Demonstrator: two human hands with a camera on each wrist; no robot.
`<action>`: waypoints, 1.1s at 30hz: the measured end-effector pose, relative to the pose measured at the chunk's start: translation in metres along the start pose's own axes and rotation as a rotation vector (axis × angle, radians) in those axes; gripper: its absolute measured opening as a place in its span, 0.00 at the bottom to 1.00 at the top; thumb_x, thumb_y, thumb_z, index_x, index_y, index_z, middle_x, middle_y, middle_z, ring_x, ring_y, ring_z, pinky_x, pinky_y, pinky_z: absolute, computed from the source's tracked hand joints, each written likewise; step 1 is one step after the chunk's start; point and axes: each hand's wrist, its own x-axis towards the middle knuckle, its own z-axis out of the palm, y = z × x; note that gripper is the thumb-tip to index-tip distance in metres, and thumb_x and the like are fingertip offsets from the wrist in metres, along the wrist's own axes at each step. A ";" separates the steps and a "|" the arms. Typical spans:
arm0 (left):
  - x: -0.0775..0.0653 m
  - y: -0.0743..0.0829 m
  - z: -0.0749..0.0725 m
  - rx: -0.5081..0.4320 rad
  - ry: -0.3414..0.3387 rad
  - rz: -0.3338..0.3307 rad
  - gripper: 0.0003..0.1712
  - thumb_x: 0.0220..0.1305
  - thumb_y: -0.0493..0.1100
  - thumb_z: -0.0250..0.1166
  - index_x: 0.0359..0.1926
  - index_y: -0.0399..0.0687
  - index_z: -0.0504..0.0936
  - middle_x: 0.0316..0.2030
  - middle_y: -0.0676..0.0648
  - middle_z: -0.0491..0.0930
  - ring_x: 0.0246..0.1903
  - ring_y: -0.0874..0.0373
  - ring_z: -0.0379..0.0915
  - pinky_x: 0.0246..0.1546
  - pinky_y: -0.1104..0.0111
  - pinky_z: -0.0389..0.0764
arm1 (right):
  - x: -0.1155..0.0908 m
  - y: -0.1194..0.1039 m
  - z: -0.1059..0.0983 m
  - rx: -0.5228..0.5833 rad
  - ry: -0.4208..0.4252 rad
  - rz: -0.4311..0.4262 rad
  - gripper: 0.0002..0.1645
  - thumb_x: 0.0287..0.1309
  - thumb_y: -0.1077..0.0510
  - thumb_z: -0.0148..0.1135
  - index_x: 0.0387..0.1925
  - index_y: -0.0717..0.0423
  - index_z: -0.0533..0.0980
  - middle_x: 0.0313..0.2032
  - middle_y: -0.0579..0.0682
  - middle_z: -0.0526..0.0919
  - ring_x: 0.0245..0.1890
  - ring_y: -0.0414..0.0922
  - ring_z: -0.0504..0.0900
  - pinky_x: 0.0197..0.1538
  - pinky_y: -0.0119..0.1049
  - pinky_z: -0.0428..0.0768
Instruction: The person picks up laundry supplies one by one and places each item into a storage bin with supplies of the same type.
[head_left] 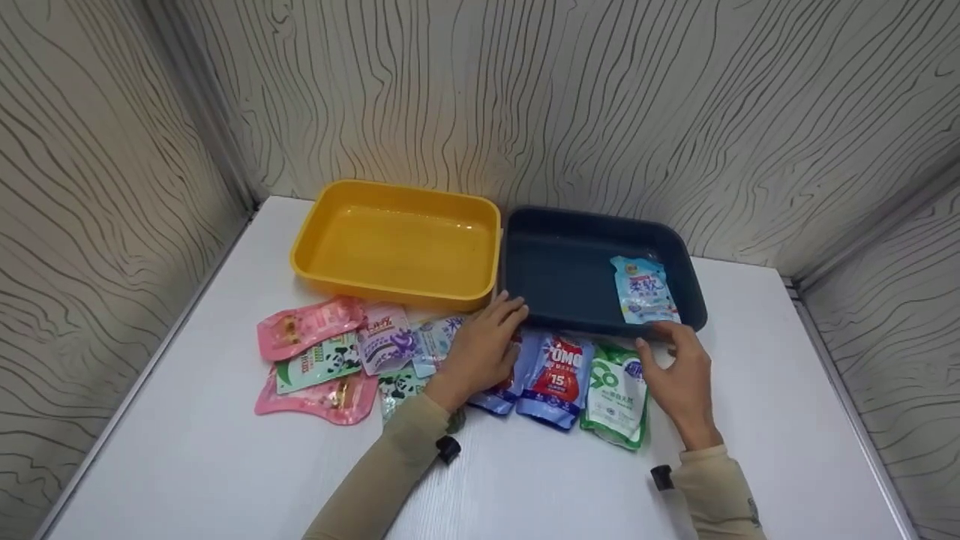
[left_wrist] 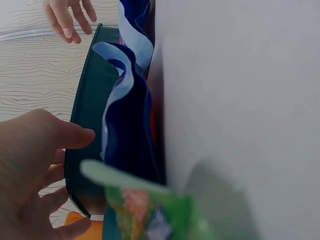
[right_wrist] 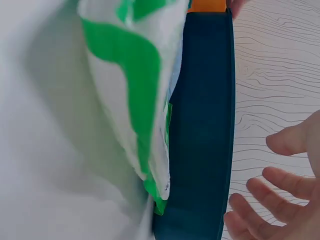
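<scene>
A dark blue tray (head_left: 577, 324) holds one light blue pouch (head_left: 645, 291) at its right side. My left hand (head_left: 480, 352) is over the pouches at the tray's front left corner, fingertips right at the rim. In the left wrist view its thumb (left_wrist: 77, 136) overlaps the tray's front wall, spread from the fingers. My right hand (head_left: 681, 375) is at the front right rim, beside a green-and-white pouch (head_left: 615, 397); the right wrist view shows its fingers (right_wrist: 272, 197) loosely spread. Between the hands lies a blue-and-red OMO pouch (head_left: 555, 379), with a similar one partly hidden by my left hand.
A yellow tray (head_left: 394, 294) stands left of the dark one. Before it lie pink pouches (head_left: 311, 326), a purple-and-white pouch (head_left: 388, 341) and green panda pouches (head_left: 319, 365), some overlapping. Patterned panels (head_left: 480, 97) enclose the white table (head_left: 187, 457) at the back and sides.
</scene>
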 end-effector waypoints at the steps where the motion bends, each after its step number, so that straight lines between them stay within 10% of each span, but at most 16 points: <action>1: 0.000 0.000 0.000 0.002 -0.001 -0.001 0.34 0.76 0.48 0.65 0.78 0.50 0.70 0.80 0.48 0.66 0.83 0.48 0.53 0.80 0.49 0.64 | -0.003 0.000 0.001 -0.015 -0.010 0.011 0.23 0.66 0.64 0.70 0.61 0.66 0.78 0.57 0.62 0.82 0.59 0.57 0.81 0.58 0.47 0.78; 16: 0.001 0.000 0.003 0.006 -0.014 -0.007 0.33 0.77 0.49 0.64 0.79 0.51 0.70 0.80 0.49 0.65 0.84 0.48 0.51 0.80 0.48 0.64 | -0.015 0.004 0.000 -0.209 -0.564 0.467 0.78 0.61 0.23 0.66 0.85 0.66 0.36 0.79 0.79 0.44 0.77 0.75 0.55 0.79 0.71 0.57; 33: 0.000 -0.003 0.004 0.059 0.055 0.049 0.34 0.74 0.47 0.67 0.77 0.47 0.72 0.78 0.46 0.70 0.82 0.46 0.57 0.78 0.48 0.68 | -0.016 0.005 0.003 -0.137 -0.554 0.533 0.86 0.52 0.30 0.80 0.84 0.66 0.32 0.80 0.77 0.49 0.79 0.73 0.55 0.79 0.70 0.57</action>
